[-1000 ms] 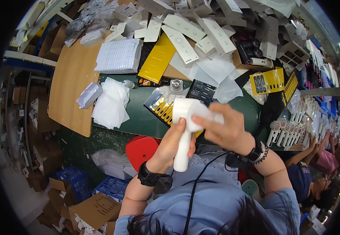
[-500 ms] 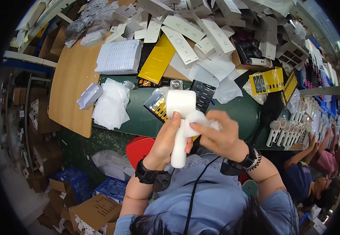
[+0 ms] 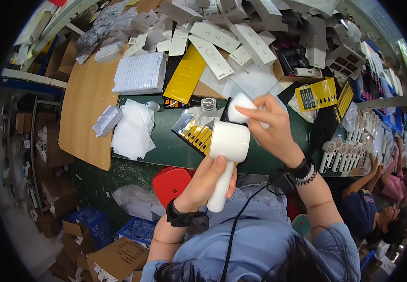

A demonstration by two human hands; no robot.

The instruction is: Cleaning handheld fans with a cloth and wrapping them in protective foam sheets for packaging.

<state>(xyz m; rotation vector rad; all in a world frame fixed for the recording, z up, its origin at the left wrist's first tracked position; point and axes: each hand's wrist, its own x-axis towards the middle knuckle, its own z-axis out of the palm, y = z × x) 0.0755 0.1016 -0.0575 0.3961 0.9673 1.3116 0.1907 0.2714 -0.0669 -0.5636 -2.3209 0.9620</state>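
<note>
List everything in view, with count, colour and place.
Handheld device: 1, white, in the left hand
Wad of soft material: 1, white, in the right hand
Flat cartons: many, white, heaped at the back
Tray stack: 1, white, back left
Plain sheet: 1, yellow, beside the tray stack
Thin sheets: several, white, left of the bench
Bench: 1, green, in front
Stool: 1, red, below the bench
Crates: at least 2, blue, lower left
Similar devices: several, pale, right
Co-workers: 2, navy and pink tops, far right
Left hand: 1, centre
Right hand: 1, right of centre
Smaller clutter is too indistinct to count.
</note>
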